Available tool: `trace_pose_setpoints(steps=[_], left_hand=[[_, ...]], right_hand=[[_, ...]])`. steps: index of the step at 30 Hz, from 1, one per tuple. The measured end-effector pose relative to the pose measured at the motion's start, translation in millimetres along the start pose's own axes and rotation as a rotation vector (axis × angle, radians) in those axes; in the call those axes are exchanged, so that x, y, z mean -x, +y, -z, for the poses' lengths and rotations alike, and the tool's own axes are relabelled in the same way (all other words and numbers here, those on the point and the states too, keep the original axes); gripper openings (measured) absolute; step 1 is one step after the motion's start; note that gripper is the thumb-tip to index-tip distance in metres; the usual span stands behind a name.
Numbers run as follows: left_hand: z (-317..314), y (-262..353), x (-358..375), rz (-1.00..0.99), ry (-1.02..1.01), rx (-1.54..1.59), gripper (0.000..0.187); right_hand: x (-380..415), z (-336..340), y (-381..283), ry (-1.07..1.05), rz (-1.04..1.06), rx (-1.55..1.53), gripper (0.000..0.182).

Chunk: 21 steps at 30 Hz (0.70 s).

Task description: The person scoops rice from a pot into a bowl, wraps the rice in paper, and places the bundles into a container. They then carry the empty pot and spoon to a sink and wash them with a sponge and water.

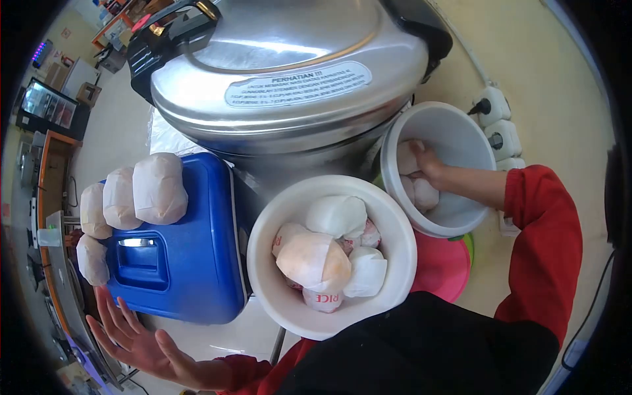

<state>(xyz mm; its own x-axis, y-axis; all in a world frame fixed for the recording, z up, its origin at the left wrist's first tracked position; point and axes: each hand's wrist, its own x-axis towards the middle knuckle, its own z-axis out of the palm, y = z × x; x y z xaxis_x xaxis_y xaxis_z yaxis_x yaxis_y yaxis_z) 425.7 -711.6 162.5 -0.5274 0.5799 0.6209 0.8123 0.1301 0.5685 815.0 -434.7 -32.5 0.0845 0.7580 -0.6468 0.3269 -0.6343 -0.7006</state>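
My left hand (138,339) is spread with nothing in it, just below a wrapped bundle (93,260) at the left edge of the blue cooler box (197,257). Three more paper-wrapped bundles (160,189) stand in a row on the cooler's lid. My right hand (424,161) reaches into the grey-white bucket (461,131), its fingers curled round a wrapped bundle (407,158); other bundles (424,194) lie beneath. Between cooler and bucket, a white tub (266,263) holds several wrapped bundles (336,216), some with red print.
A large steel rice cooker (283,118) with black clamps stands behind the tub. Power sockets (503,138) and a plug are on the right wall. A pink container (441,263) sits under the bucket. Shelving and a display fridge (49,105) are at the far left.
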Motion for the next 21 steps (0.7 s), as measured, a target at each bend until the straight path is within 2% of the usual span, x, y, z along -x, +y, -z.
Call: trace_pose_setpoints(steps=[2,4,5,6,8,9,10,11,12,13,14,17,18,20,21], left_hand=[[7.2,-24.9,0.7,0.004,0.042,-0.102,0.085],[11.8,-36.9,-2.1,0.023,0.083,-0.161,0.086],[15.3,-40.0,-10.2,-0.03,0.044,-0.23,0.08],[16.3,-45.9,-17.0,-0.034,0.02,-0.248,0.077],[21.4,-57.6,-26.5,-0.026,-0.012,-0.317,0.071],[20.0,-64.5,-29.1,-0.054,-0.033,-0.404,0.065],[20.1,-75.0,-33.7,-0.08,-0.056,-0.499,0.06],[15.8,-79.4,-37.1,0.006,-0.063,-0.36,0.062],[10.6,-77.5,-40.9,0.083,-0.062,-0.207,0.064],[10.4,-70.6,-44.2,0.055,-0.049,-0.316,0.067],[13.6,-65.6,-48.1,0.028,-0.041,-0.417,0.07],[23.6,-92.2,-63.6,0.119,0.06,-0.261,0.076],[28.2,-100.2,-69.5,0.185,-0.011,-0.228,0.076],[37.3,-113.6,-85.3,0.29,-0.161,-0.142,0.077],[39.0,-117.3,-90.8,0.27,-0.203,-0.148,0.073]], right_hand=[[-17.1,-1.9,12.6,-0.064,-0.05,0.035,0.054],[-33.8,-0.7,23.8,-0.026,0.018,0.2,0.051],[-41.3,1.3,26.1,-0.016,0.057,0.289,0.049],[-35.7,9.9,16.7,-0.12,0.062,0.398,0.048],[-14.1,7.2,-9.5,-0.072,-0.052,0.505,0.045],[-55.3,33.4,19.9,-0.219,0.0,0.519,0.045],[-73.3,43.3,19.1,-0.225,-0.168,0.626,0.042],[-75.3,53.8,14.1,-0.475,0.268,1.251,0.036],[-62.4,54.4,-1.7,-0.432,0.893,1.816,0.032],[-49.8,44.2,-6.8,-0.29,0.773,1.882,0.028],[-10.5,31.4,-32.3,-0.134,0.645,1.933,0.024],[45.6,22.6,-83.2,0.204,0.884,1.671,0.023],[81.5,20.8,-103.3,0.291,0.964,1.516,0.025],[149.8,6.0,-150.4,0.266,0.71,1.292,0.024],[177.7,-0.7,-160.4,0.265,0.803,1.188,0.024]])
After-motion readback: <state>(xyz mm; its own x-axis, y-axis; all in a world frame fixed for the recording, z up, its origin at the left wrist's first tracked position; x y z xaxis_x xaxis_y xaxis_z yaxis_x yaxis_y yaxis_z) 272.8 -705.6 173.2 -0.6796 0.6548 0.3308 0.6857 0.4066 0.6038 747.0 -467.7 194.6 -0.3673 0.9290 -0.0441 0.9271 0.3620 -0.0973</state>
